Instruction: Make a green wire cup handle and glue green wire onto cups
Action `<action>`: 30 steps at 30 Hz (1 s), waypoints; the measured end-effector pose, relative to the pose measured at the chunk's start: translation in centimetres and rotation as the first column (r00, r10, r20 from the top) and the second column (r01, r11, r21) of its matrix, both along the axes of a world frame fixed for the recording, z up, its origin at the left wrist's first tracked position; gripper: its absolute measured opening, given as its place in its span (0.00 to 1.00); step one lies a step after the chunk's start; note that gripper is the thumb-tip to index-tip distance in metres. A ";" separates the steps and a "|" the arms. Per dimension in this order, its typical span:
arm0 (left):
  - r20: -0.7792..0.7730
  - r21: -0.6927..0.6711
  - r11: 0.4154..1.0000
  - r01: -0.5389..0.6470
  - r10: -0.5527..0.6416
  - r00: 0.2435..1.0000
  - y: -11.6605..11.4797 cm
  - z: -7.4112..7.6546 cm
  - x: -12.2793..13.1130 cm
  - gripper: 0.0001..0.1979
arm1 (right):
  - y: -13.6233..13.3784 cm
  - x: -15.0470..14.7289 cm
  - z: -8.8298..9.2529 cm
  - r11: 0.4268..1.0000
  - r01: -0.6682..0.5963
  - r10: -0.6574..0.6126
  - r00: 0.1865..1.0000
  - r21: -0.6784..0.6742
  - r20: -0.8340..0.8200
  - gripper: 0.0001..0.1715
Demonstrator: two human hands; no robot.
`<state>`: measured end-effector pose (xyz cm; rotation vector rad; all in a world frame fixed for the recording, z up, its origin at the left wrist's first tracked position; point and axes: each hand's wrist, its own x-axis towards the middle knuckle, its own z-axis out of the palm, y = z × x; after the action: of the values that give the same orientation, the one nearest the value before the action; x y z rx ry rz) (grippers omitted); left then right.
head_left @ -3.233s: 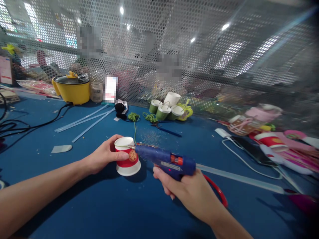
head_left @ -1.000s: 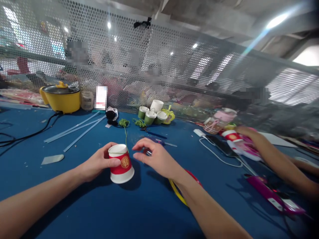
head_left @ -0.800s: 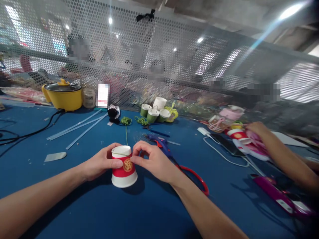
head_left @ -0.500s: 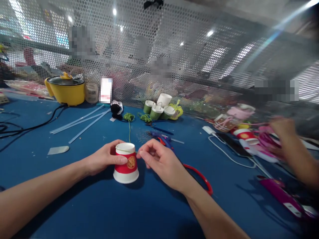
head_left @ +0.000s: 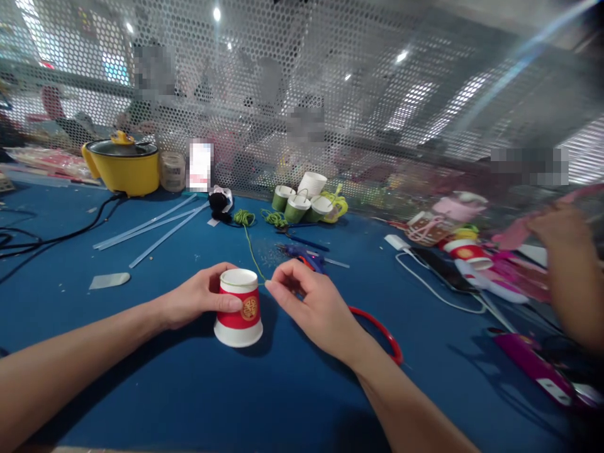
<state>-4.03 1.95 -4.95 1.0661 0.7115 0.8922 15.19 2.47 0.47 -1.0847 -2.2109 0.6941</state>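
A red and white paper cup point(head_left: 239, 319) with a gold emblem stands upside down on the blue table. My left hand point(head_left: 206, 294) is closed round its left side, thumb across the front. Green cord point(head_left: 253, 255) runs from a small bundle point(head_left: 244, 218) at the back toward the cup, and a strand lies along the cup's upper edge. To the right of the cup, my right hand point(head_left: 306, 302) pinches the cord between thumb and forefinger. Behind that hand lies a blue hot glue gun point(head_left: 302, 255), partly hidden.
Green-wrapped cups point(head_left: 297, 209) stand at the back by a perforated metal screen. A yellow electric pot point(head_left: 125, 167) and clear glue sticks point(head_left: 165, 239) are at left. On the right are a phone point(head_left: 441, 269), a purple power strip point(head_left: 531, 362) and another person's hand point(head_left: 559, 229) with pink material.
My right hand has drawn slightly away from the cup, the cord now slanting to its fingers. My left hand keeps its hold. The other person's hand has raised pink material.
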 end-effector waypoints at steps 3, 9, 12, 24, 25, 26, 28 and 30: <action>-0.002 -0.002 1.000 0.008 -0.008 1.000 0.0 0.0 -0.1 0.21 | 0.2 0.0 -0.2 1.000 -0.012 0.012 1.000 -0.005 -0.002 0.08; -0.003 0.004 1.000 0.026 -0.026 1.000 0.0 0.0 -0.1 0.22 | 0.4 -0.1 -0.3 0.999 -0.022 0.023 1.000 -0.034 0.020 0.09; -0.001 0.005 1.000 0.031 -0.031 1.000 -0.1 0.0 -0.1 0.22 | 0.4 -0.1 -0.3 0.999 -0.020 0.021 0.999 -0.032 0.026 0.09; 0.026 -0.023 0.996 0.081 -0.081 0.996 -0.2 0.2 -0.1 0.22 | 0.3 -0.2 -0.6 0.999 -0.035 0.035 0.999 -0.023 0.012 0.08; 0.026 -0.028 0.996 0.084 -0.083 0.996 -0.2 0.2 -0.2 0.23 | 0.3 -0.2 -0.6 0.999 -0.036 0.036 0.999 -0.022 0.011 0.08; 0.026 -0.033 0.996 0.088 -0.087 0.996 -0.3 0.2 -0.2 0.23 | 0.3 -0.2 -0.6 0.999 -0.038 0.038 0.999 -0.023 0.011 0.08; 0.025 -0.042 0.995 0.095 -0.094 0.995 -0.3 0.3 -0.1 0.23 | 0.2 -0.2 -0.5 0.999 -0.042 0.042 0.999 -0.025 0.008 0.08; 0.030 -0.051 0.993 0.106 -0.105 0.994 -0.4 0.4 -0.1 0.23 | 0.2 -0.2 -0.5 0.998 -0.051 0.051 0.999 -0.028 0.000 0.08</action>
<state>-4.15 1.59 -4.58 1.0329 0.6464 0.7920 14.97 2.66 -0.03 -1.0457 -2.2427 0.7485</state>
